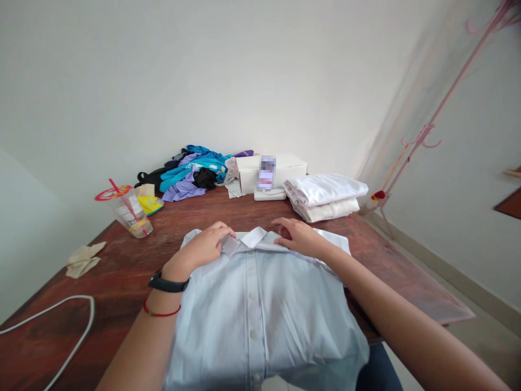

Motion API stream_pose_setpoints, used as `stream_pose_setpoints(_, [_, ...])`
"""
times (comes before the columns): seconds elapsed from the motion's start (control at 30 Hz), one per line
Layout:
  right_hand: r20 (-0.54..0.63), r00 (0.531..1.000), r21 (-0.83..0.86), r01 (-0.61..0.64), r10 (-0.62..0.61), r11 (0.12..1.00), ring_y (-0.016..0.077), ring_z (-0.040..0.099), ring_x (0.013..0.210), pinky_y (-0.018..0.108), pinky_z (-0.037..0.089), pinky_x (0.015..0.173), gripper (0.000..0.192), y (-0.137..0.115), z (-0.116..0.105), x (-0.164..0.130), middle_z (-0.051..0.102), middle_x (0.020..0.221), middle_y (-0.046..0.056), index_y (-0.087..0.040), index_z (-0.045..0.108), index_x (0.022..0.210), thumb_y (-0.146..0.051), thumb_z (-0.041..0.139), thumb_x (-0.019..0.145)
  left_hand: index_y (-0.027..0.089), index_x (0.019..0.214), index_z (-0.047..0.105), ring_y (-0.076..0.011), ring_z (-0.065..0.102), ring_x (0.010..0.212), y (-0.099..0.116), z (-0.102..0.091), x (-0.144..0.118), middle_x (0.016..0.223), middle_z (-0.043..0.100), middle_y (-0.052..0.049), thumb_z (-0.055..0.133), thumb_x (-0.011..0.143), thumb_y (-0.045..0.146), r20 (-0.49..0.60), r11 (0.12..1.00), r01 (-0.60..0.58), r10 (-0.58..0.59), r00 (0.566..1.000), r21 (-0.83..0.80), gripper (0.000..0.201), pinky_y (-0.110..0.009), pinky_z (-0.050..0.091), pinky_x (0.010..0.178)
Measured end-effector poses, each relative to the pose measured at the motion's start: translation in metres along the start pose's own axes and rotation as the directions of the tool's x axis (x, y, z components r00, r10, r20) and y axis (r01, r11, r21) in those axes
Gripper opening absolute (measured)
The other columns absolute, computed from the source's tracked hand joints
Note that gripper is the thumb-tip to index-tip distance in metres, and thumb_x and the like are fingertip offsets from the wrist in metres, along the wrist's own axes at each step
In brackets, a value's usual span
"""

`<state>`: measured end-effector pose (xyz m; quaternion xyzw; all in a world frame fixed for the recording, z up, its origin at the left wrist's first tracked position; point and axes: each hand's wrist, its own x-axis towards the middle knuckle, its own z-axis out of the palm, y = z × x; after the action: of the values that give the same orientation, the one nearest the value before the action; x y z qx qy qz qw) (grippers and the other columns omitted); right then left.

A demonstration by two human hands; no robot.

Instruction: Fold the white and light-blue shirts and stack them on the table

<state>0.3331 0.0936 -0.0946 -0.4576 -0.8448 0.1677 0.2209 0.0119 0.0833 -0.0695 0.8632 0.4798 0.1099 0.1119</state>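
A pale blue button-up shirt point(285, 304) lies front side up before me, its collar point(253, 237) toward the far side and its button strip running down the middle. The lower part hangs over the near table edge. My left hand point(207, 243), with a black band on the wrist, is closed at the left side of the collar, fingers bent over the cloth. At the collar's right side, my right hand point(300, 237) rests with thumb and forefinger apart. Nothing shows between those fingers.
Folded white clothes point(325, 195) are stacked at the back right, beside a white box point(291, 165) with a phone point(267, 174) leaning on it. A clothes heap point(191, 171), plastic cup point(132, 212), crumpled tissue point(84, 260) and white cable point(87, 320) lie leftward. A pink rack point(423, 133) stands right.
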Motion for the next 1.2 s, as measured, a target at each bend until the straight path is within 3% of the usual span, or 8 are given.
stream_pose_setpoints(0.13, [0.004,0.985,0.070,0.169,-0.170,0.983,0.0250,0.061,0.107,0.038,0.048,0.094,0.079,-0.003,0.008,-0.001,0.066,0.115,0.008,-0.027,0.038,0.156,-0.017,0.068,0.084,0.026,0.108,0.065,-0.0229,0.062,0.113,0.004,0.004,0.001,0.125,0.060,-0.005,0.055,0.079,0.009,-0.016,0.987,0.096,-0.095,0.995,0.131,0.035,-0.034,0.047,0.098])
stream_pose_setpoints(0.23, [0.077,0.970,0.098,0.223,-0.231,0.970,0.0240,0.061,0.104,0.038,0.048,0.094,0.082,-0.005,0.011,-0.001,0.066,0.115,0.008,-0.029,0.038,0.157,-0.010,0.065,0.081,0.023,0.096,0.064,-0.0283,0.062,0.111,0.013,0.002,0.000,0.116,0.064,-0.007,0.067,0.077,0.020,-0.011,0.961,0.161,-0.163,0.987,0.225,0.019,-0.037,0.047,0.091])
stream_pose_setpoints(0.43, [0.147,0.947,0.159,0.263,-0.286,0.952,0.0215,0.063,0.097,0.033,0.049,0.087,0.074,-0.009,0.011,-0.004,0.066,0.121,0.008,-0.029,0.044,0.153,-0.011,0.061,0.083,0.024,0.095,0.059,-0.0296,0.067,0.096,0.026,-0.005,-0.003,0.095,0.072,-0.003,0.072,0.077,0.027,0.031,0.940,0.244,-0.259,0.965,0.238,0.022,-0.037,0.044,0.079])
stream_pose_setpoints(0.57, [0.138,0.967,0.209,0.182,-0.213,0.961,0.0154,0.060,0.071,0.028,0.047,0.069,0.077,-0.012,0.009,-0.006,0.066,0.097,0.002,-0.029,0.027,0.161,-0.032,0.063,0.093,0.024,0.092,0.060,-0.0261,0.067,0.094,0.023,-0.007,0.000,0.096,0.070,-0.002,0.068,0.078,0.018,-0.087,0.971,0.173,-0.160,0.983,0.165,0.018,-0.034,0.044,0.078])
stream_pose_setpoints(0.67, [0.100,0.973,0.241,0.180,-0.209,0.954,0.0176,0.063,0.077,0.029,0.049,0.073,0.072,-0.013,0.009,-0.005,0.068,0.098,0.003,-0.028,0.031,0.160,-0.044,0.059,0.096,0.023,0.094,0.062,-0.0235,0.065,0.091,0.018,-0.008,0.004,0.098,0.065,-0.003,0.066,0.078,0.013,-0.230,0.996,0.047,-0.029,0.973,0.072,0.019,-0.033,0.046,0.080])
stream_pose_setpoints(0.8, [-0.016,0.980,0.295,0.192,-0.196,0.936,0.0242,0.065,0.108,0.037,0.051,0.092,0.058,-0.011,0.010,-0.002,0.064,0.133,0.008,-0.028,0.050,0.147,-0.044,0.064,0.093,0.022,0.101,0.063,-0.0214,0.064,0.097,0.020,-0.011,0.006,0.103,0.064,-0.003,0.062,0.081,0.009,-0.423,0.989,-0.124,0.079,0.903,-0.080,0.024,-0.032,0.048,0.086])
stream_pose_setpoints(1.0, [-0.187,0.979,0.357,0.139,-0.075,0.924,0.0161,0.059,0.071,0.030,0.051,0.069,0.031,-0.007,0.008,0.001,0.066,0.084,0.002,-0.022,0.068,0.116,-0.042,0.064,0.092,0.023,0.123,0.061,-0.0223,0.062,0.112,0.027,-0.011,0.007,0.122,0.067,-0.006,0.065,0.085,0.012,-0.605,0.946,-0.255,0.086,0.792,-0.200,0.040,-0.035,0.049,0.097])
stream_pose_setpoints(1.2, [-0.449,0.892,0.346,0.233,-0.058,0.909,0.0195,0.061,0.085,0.033,0.053,0.078,0.037,-0.007,0.003,0.009,0.064,0.096,0.006,-0.023,0.060,0.130,-0.038,0.057,0.096,0.023,0.125,0.060,-0.0202,0.067,0.104,0.023,-0.001,0.012,0.122,0.069,-0.006,0.071,0.088,0.022,-0.716,0.943,-0.250,0.017,0.698,-0.220,0.038,-0.033,0.054,0.092])
